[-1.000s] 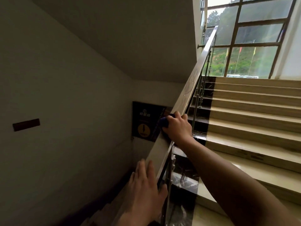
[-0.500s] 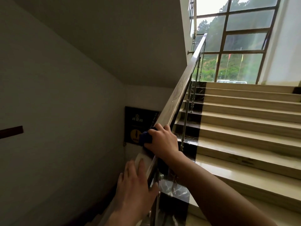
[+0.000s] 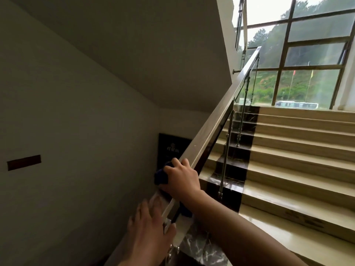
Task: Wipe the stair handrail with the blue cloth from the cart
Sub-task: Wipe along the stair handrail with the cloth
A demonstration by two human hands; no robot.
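Note:
A flat metal stair handrail (image 3: 217, 120) climbs from the bottom middle up to the right, toward the window. My right hand (image 3: 181, 177) clasps the rail from above and presses a dark blue cloth (image 3: 161, 176) against it; only a bunch of cloth shows at the left of my fingers. Lower down, my left hand (image 3: 148, 235) lies flat on the rail with fingers spread and the thumb hooked over its right edge. No cart is in view.
Beige steps (image 3: 297, 169) with dark marble edging rise on the right to a landing under a large window (image 3: 307, 54). Thin steel balusters (image 3: 226, 150) hang below the rail. A plain wall (image 3: 67, 131) on the left carries a dark sign (image 3: 172, 148).
My right hand and the cloth have slid a little down the rail, closer to my left hand. The camera has shifted; my left hand still rests on the rail.

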